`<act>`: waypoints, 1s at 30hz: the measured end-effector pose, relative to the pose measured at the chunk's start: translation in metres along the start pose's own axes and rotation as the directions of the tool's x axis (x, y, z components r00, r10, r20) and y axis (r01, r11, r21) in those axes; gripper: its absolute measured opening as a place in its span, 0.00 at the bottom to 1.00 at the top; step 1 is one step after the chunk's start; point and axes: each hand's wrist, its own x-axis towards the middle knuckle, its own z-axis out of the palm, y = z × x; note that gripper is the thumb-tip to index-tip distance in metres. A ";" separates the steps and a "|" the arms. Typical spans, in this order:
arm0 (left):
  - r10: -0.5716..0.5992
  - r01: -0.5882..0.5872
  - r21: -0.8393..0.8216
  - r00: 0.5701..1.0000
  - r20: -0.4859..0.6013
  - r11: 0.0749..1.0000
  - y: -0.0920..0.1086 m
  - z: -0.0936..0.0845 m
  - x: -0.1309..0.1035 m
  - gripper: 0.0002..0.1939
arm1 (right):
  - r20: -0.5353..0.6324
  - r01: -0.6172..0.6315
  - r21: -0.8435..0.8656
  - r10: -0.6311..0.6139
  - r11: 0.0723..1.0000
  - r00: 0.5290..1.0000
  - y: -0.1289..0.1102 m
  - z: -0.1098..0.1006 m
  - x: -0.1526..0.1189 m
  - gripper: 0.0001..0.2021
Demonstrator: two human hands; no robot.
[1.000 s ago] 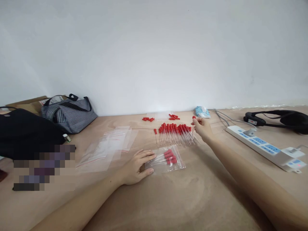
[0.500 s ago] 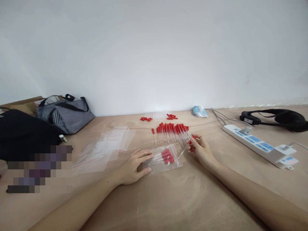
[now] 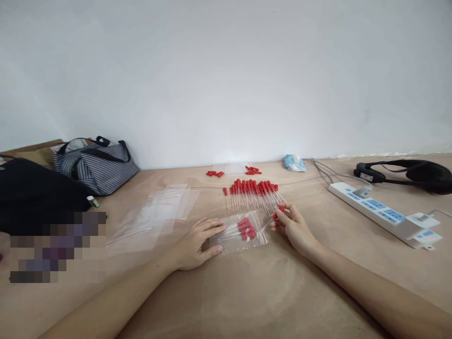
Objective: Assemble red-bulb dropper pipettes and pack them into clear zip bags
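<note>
R grip [image 3: 295, 231] pinching 1 red-bulb dropper [image 3: 278, 213] by its bulb. Vs 1 s ago: dropper was upright at R end of dropper row [image 3: 250, 185]; now lowered & tilted, slightly nearer clear bag [image 3: 231, 247] than at 0.5 s ago. Long axis diag.: bulb in R grip, tip pointing L & twd wearer, at bag's R edge; can't tell if it's inside. L grip [image 3: 197, 245] spread, thumb apart from fingers, on bag's L end, same as before. Row's just beyond R grip & to its L, stems twd wearer.
</note>
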 end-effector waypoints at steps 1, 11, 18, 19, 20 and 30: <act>-0.003 0.003 0.001 1.000 0.003 1.000 0.000 0.000 0.000 0.23 | -0.006 -0.003 0.005 0.003 1.000 1.000 0.001 0.001 -0.001 0.22; -0.012 0.012 -0.007 1.000 -0.016 1.000 0.001 0.000 0.000 0.23 | 0.037 -0.055 0.025 0.054 0.998 0.998 0.004 0.002 -0.002 0.19; -0.012 0.012 -0.004 1.000 -0.021 1.000 0.001 0.001 0.001 0.23 | 0.312 0.056 -0.343 0.058 0.938 0.948 -0.001 0.002 -0.008 0.12; -0.017 0.017 -0.005 1.000 -0.019 1.000 0.001 0.001 0.001 0.23 | 0.347 0.074 -0.369 0.063 0.926 0.936 -0.001 0.001 -0.007 0.12; -0.020 0.020 -0.006 1.000 -0.017 1.000 0.000 0.001 0.001 0.24 | 0.380 0.088 -0.384 0.070 0.919 0.922 -0.001 0.001 -0.006 0.12; -0.010 0.010 -0.009 1.000 -0.025 1.000 0.000 0.001 0.001 0.23 | 0.352 0.248 -0.490 -0.071 0.836 0.933 0.004 0.011 -0.004 0.15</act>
